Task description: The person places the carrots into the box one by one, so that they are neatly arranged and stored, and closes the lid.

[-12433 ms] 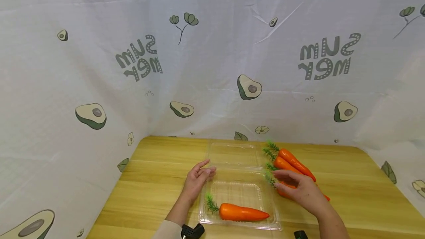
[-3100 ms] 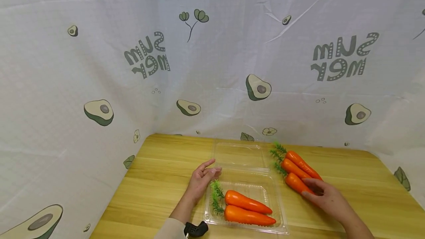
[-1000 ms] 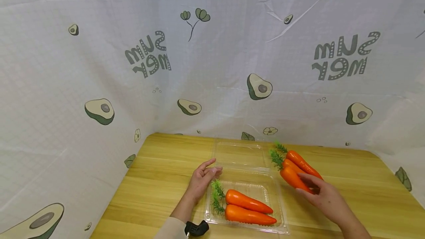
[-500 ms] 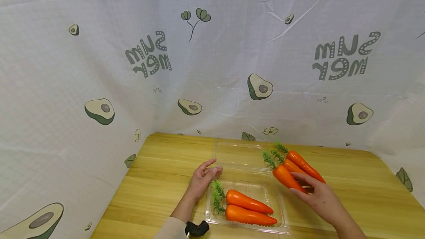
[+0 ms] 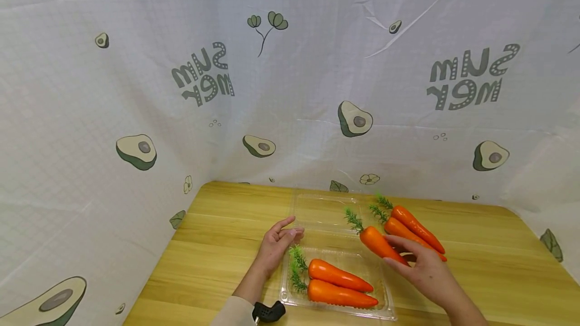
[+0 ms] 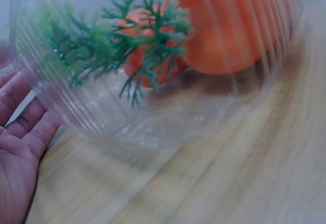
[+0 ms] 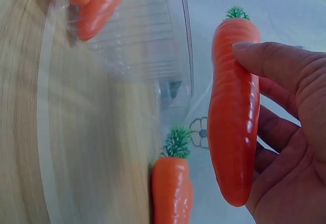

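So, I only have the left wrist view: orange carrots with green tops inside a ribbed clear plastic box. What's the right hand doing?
Observer: The right hand holds another glossy, tapered orange carrot.
Operator: Is that the last one outside?
Observer: No, two more tapered orange carrots lie side by side on the yellowish wood-grain table.
Operator: And is the ribbed clear plastic box open?
Observer: Yes, its flat, clear plastic lid lies folded back on the far side.

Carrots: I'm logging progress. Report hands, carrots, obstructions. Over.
Right hand holding one artificial carrot aloft. Left hand, relaxed, at left side of clear clamshell container. Two artificial carrots inside, two others on table. Lid open; nothing visible in the way.
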`<action>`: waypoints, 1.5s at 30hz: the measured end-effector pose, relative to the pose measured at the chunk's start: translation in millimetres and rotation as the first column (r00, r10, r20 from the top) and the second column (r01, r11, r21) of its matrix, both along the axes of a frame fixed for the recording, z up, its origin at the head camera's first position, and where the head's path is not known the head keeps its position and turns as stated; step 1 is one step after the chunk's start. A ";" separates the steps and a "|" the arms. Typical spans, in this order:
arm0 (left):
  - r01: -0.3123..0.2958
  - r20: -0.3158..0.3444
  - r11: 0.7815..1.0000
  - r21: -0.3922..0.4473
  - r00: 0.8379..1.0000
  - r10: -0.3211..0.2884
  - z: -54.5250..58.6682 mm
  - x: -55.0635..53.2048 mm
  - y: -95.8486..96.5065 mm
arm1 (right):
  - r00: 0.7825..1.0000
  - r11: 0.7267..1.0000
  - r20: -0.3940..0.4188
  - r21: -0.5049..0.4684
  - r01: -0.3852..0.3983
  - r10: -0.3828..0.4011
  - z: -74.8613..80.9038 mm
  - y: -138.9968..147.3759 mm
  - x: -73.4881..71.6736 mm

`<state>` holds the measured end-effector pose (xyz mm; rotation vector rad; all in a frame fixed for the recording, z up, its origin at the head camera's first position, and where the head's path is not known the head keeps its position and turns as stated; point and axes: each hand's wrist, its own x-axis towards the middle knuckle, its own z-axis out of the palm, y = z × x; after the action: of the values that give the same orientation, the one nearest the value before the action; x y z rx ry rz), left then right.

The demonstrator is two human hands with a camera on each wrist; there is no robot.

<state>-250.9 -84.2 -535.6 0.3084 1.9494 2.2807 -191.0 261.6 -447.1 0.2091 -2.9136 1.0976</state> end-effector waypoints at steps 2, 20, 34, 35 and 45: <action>0.001 0.000 1.000 -0.003 1.000 -0.001 -0.1 -0.1 0.0 | 1.000 1.000 -0.005 -0.006 -0.007 0.007 0.0 -2.5 0.4; 0.004 -0.013 1.000 -0.009 1.000 -0.004 0.3 0.2 -0.2 | 0.998 0.999 0.041 -0.039 -0.035 0.037 5.2 -17.3 1.8; 0.012 -0.005 1.000 -0.002 1.000 -0.012 0.4 -0.1 -0.1 | 0.993 0.991 -0.004 -0.058 -0.120 0.120 9.0 -36.3 4.1; 0.013 -0.004 1.000 -0.002 1.000 -0.013 0.3 -0.3 0.0 | 0.992 0.990 -0.004 -0.058 -0.126 0.126 9.6 -37.5 4.0; 0.011 0.000 1.000 0.010 1.000 -0.011 0.0 -0.1 -0.1 | 0.980 0.978 0.012 -0.063 -0.199 0.200 13.9 -50.8 1.2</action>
<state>-251.0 -84.3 -535.5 0.3202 1.9318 2.2844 -189.8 210.8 -433.2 0.5029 -2.9209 1.2187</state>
